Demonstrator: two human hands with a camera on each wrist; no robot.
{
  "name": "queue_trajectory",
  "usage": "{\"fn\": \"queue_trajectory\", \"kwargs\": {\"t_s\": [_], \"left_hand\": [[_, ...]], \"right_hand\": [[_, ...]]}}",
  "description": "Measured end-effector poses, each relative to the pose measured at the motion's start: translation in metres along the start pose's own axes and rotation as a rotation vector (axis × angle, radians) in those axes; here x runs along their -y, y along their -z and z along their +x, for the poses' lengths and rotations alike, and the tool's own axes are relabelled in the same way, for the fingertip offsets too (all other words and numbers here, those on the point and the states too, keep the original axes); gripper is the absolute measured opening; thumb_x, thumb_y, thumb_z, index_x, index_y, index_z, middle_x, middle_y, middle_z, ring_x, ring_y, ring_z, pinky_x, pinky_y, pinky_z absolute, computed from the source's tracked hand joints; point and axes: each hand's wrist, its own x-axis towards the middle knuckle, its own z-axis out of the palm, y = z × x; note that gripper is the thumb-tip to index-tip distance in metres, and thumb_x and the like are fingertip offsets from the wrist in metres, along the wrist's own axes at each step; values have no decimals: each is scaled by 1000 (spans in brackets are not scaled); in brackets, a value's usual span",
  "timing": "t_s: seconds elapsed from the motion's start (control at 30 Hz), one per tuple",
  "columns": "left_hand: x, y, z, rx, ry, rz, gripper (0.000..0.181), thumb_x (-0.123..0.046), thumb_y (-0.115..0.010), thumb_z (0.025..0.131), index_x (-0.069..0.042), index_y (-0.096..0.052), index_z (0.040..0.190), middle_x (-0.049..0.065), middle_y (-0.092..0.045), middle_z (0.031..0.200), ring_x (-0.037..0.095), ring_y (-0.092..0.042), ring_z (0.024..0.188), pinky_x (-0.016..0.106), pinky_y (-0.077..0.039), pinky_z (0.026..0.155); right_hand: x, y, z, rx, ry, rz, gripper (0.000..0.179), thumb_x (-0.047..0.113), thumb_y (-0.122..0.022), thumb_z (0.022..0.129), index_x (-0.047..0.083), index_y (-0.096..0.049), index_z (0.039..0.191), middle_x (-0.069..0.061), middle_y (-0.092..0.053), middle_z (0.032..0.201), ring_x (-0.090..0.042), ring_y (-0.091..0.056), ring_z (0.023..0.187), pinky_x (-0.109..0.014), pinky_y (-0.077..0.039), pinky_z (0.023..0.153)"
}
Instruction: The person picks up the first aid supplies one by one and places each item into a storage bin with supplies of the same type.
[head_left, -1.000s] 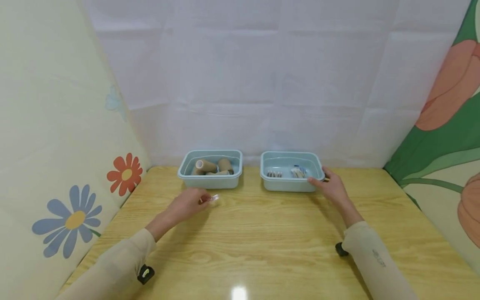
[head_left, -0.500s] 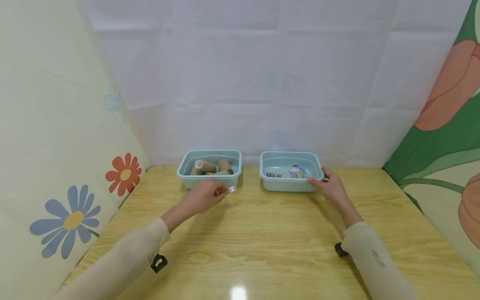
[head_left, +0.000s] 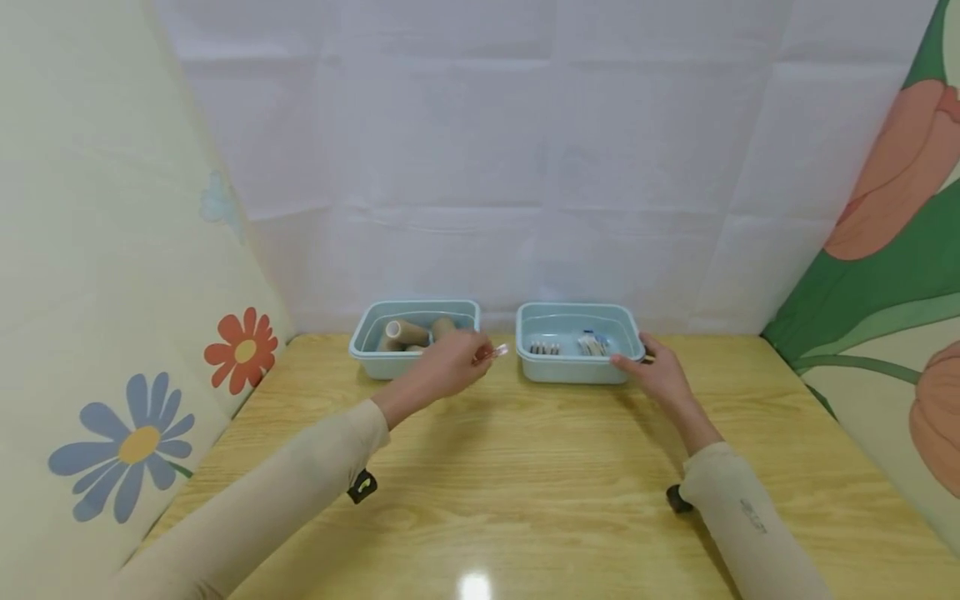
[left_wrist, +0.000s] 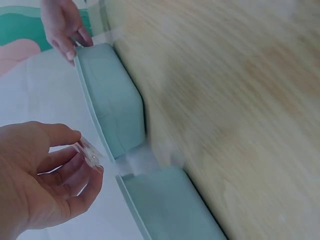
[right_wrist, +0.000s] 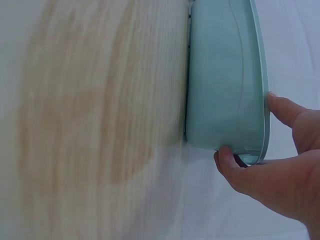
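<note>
My left hand (head_left: 452, 362) pinches a small, shiny, clear plastic piece (left_wrist: 89, 152) between thumb and fingertips. Held above the table, it is in front of the gap between two light blue plastic bins. What the piece is exactly, I cannot tell. At the near right corner of the right bin (head_left: 573, 372), my right hand (head_left: 663, 375) grips the rim, thumb on the front edge and fingers around the side. Inside that bin lie a row of small dark-and-light sticks (head_left: 545, 348) and a bundle of white pieces with blue (head_left: 592, 343).
The left bin (head_left: 386, 364) holds several brown cardboard tubes (head_left: 409, 332), partly hidden behind my left hand. Both bins stand at the back of the wooden table (head_left: 480, 475), against a white cloth (head_left: 450, 167). Flower-printed cloths hang at both sides.
My left hand has moved right and away from me with the clear plastic piece, from in front of the left bin toward the right bin. The right hand has stayed on the rim.
</note>
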Motion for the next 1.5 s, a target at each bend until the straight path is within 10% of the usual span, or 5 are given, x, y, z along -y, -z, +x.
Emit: {"fn": "queue_trajectory", "kwargs": {"t_s": [0.57,0.87,1.5], "left_hand": [[-20,-6,59,58,68,-206,24,-14,-64,100,5,-71,113,14,-72,103,22,-70,90,32,-57,78],[-18,-18,74,65,238,-549,35,-26,-64,103,4,-70,121,14,-72,105,18,-71,75,33,-60,69],[-18,-42,100,-46,483,-803,31,-14,-66,98,9,-69,118,22,-71,106,25,-74,77,29,-60,67]], "right_hand": [[2,-8,-2,1,13,15,80,29,-71,99,0,-28,159,-27,-39,153,-43,-44,134,-53,-44,105],[4,-13,-2,-13,-11,26,80,26,-71,99,1,-26,160,-25,-37,156,-42,-42,137,-52,-42,107],[12,-26,-5,-1,35,60,79,28,-72,98,4,-30,160,-23,-43,151,-40,-47,132,-52,-46,102]]}}
